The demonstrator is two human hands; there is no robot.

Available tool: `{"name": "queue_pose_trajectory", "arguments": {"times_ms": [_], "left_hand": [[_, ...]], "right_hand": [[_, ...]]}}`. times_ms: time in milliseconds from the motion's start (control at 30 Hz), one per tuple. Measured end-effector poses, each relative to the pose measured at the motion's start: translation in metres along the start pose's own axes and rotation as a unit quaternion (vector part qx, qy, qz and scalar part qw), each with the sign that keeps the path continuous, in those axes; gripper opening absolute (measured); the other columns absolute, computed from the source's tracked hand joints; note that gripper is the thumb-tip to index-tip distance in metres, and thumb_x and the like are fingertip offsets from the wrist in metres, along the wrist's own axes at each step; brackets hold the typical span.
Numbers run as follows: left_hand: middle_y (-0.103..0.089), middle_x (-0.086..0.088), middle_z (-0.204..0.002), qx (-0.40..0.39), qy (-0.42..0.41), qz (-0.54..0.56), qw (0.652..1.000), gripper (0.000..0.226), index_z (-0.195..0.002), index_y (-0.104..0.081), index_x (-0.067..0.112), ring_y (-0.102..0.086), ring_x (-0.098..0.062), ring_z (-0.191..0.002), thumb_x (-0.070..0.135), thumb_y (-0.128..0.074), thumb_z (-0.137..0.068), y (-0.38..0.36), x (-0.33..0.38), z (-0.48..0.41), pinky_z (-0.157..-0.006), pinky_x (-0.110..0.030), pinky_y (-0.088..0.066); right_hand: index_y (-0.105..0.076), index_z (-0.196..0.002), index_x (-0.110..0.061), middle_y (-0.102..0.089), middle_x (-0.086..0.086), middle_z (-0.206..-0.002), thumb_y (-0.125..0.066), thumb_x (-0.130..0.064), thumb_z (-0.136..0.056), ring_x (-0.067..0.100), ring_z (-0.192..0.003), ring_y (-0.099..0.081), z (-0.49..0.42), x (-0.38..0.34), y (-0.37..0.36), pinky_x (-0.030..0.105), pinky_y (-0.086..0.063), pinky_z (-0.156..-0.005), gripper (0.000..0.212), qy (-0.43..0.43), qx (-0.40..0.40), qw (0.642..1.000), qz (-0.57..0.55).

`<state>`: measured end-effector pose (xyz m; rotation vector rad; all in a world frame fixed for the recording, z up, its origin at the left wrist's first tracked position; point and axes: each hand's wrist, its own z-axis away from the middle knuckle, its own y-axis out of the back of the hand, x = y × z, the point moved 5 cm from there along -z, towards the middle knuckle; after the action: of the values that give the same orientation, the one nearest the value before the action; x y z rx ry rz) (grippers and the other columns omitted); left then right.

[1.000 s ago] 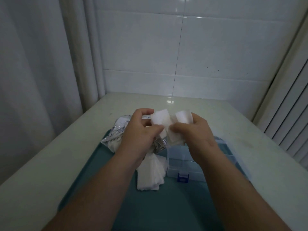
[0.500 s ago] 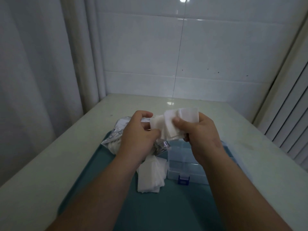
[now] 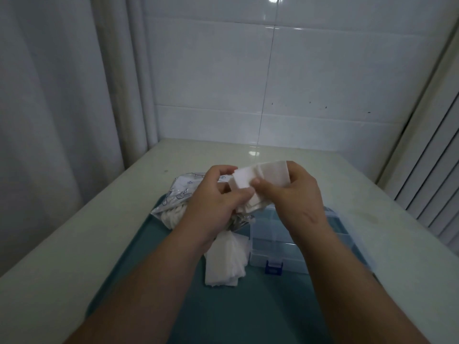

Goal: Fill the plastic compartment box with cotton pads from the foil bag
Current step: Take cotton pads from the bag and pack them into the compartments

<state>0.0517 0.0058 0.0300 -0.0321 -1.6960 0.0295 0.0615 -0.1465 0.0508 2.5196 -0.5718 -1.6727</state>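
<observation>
The left hand (image 3: 216, 197) and the right hand (image 3: 294, 194) are close together in mid-air, almost touching, and both are closed on the same small stack of cotton pads (image 3: 250, 181). The left hand pinches the stack's lower left edge between its thumb and curled fingers. The right hand's thumb presses on the front of the stack and its fingers wrap behind. The pads are white and square, and they fan out slightly, so their upper corners stand above the knuckles.

Directly below and to the left of the hands lies the foil bag (image 3: 177, 198), crumpled, with more white pads showing inside it. The left wrist hides its mouth. A loose heap of cotton pads (image 3: 226, 260) lies on the tray just in front of the bag. Just to the right of this heap stands the plastic compartment box (image 3: 270, 247), which is clear, with a blue latch (image 3: 274, 267) on its near wall. The right forearm covers much of the box, so what its compartments hold cannot be made out.

Bag, heap and box all rest on a teal tray (image 3: 223, 311), which sits on a pale table (image 3: 74, 234). Behind the table is a white tiled wall (image 3: 248, 83), with a curtain (image 3: 49, 95) to the left and a slatted panel (image 3: 432, 170) to the right.
</observation>
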Motion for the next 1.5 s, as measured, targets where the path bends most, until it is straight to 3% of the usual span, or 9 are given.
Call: {"name": "queue_pose_trajectory", "arguments": {"times_ms": [100, 233, 533, 733, 900, 1067, 1267, 1400, 1500], "left_hand": [[-0.074, -0.002, -0.097, 0.026, 0.004, -0.018, 0.999, 0.044, -0.115, -0.053, 0.033, -0.073, -0.020, -0.077, 0.009, -0.072, -0.083, 0.003, -0.004, -0.002, -0.062, -0.035, -0.059], [-0.074, -0.001, -0.099, 0.055, 0.004, -0.024, 0.998, 0.044, -0.114, -0.053, 0.035, -0.072, -0.020, -0.083, 0.012, -0.073, -0.082, 0.008, -0.006, -0.005, -0.065, -0.033, -0.058], [-0.074, 0.004, -0.095, 0.069, -0.021, -0.062, 0.995, 0.044, -0.114, -0.051, 0.035, -0.072, -0.013, -0.076, 0.019, -0.074, -0.081, 0.009, -0.003, -0.003, -0.067, -0.035, -0.060], [-0.075, 0.004, -0.095, 0.061, -0.028, -0.069, 0.995, 0.048, -0.115, -0.051, 0.034, -0.073, -0.013, -0.079, 0.025, -0.079, -0.076, 0.008, 0.000, -0.002, -0.071, -0.038, -0.061], [-0.075, 0.005, -0.090, 0.072, -0.036, -0.071, 0.994, 0.045, -0.113, -0.052, 0.033, -0.072, -0.009, -0.073, 0.021, -0.078, -0.078, 0.010, 0.000, -0.002, -0.062, -0.028, -0.056], [-0.076, 0.005, -0.092, 0.069, -0.033, -0.088, 0.993, 0.044, -0.112, -0.052, 0.036, -0.073, -0.012, -0.077, 0.020, -0.076, -0.079, 0.009, -0.003, -0.005, -0.073, -0.044, -0.060], [-0.076, 0.005, -0.090, 0.047, -0.041, -0.086, 0.994, 0.043, -0.113, -0.053, 0.036, -0.073, -0.011, -0.075, 0.021, -0.076, -0.080, 0.006, -0.001, -0.003, -0.073, -0.042, -0.060], [-0.073, -0.003, -0.098, 0.031, -0.008, -0.015, 0.999, 0.024, -0.112, -0.058, 0.033, -0.073, -0.023, -0.083, 0.025, -0.063, -0.090, 0.002, 0.001, 0.000, -0.074, -0.050, -0.060], [-0.073, -0.005, -0.098, 0.023, -0.002, 0.005, 1.000, 0.027, -0.115, -0.056, 0.029, -0.074, -0.020, -0.080, 0.029, -0.065, -0.090, 0.000, 0.002, 0.002, -0.065, -0.039, -0.061]], "right_hand": [[-0.060, -0.095, -0.022, -0.061, -0.009, -0.086, -0.062, -0.031, -0.091, 0.008, -0.077, -0.057, 0.000, -0.001, -0.001, 0.024, -0.049, -0.066, 0.010, -0.003, 0.016, 1.000, 0.001], [-0.050, -0.074, -0.014, -0.048, 0.002, -0.073, -0.039, -0.016, -0.095, 0.017, -0.068, -0.043, 0.002, -0.001, 0.004, 0.036, -0.038, -0.064, 0.024, -0.044, 0.062, 0.995, -0.069], [-0.062, -0.086, -0.028, -0.066, -0.013, -0.079, -0.070, -0.013, -0.083, -0.007, -0.067, -0.062, 0.001, -0.011, 0.003, 0.008, -0.046, -0.054, 0.017, 0.009, -0.036, 0.996, -0.086], [-0.063, -0.094, -0.007, -0.071, 0.005, -0.083, -0.071, -0.010, -0.084, 0.015, -0.068, -0.069, 0.001, -0.010, 0.003, 0.025, -0.053, -0.055, 0.013, -0.017, -0.059, 0.989, -0.135], [-0.068, -0.088, -0.021, -0.070, -0.005, -0.076, -0.063, -0.013, -0.090, 0.007, -0.063, -0.063, 0.001, -0.009, 0.003, 0.020, -0.051, -0.055, 0.010, 0.000, -0.060, 0.994, -0.095], [-0.066, -0.089, -0.021, -0.070, 0.000, -0.072, -0.074, -0.013, -0.083, 0.005, -0.061, -0.065, -0.001, -0.010, 0.004, 0.016, -0.049, -0.052, 0.013, 0.008, -0.043, 0.996, -0.071], [-0.063, -0.080, -0.032, -0.067, -0.009, -0.079, -0.077, -0.021, -0.079, 0.010, -0.069, -0.064, -0.001, -0.008, 0.003, 0.021, -0.056, -0.060, 0.018, 0.027, -0.028, 0.999, 0.023], [-0.059, -0.087, -0.026, -0.063, -0.009, -0.086, -0.080, -0.025, -0.076, 0.013, -0.072, -0.059, -0.002, -0.006, 0.004, 0.024, -0.053, -0.064, 0.023, 0.024, -0.010, 0.998, 0.056], [-0.060, -0.086, -0.020, -0.064, -0.001, -0.080, -0.080, -0.024, -0.075, 0.014, -0.072, -0.061, -0.003, -0.005, 0.006, 0.027, -0.055, -0.065, 0.024, 0.018, -0.015, 0.999, 0.033]]}}
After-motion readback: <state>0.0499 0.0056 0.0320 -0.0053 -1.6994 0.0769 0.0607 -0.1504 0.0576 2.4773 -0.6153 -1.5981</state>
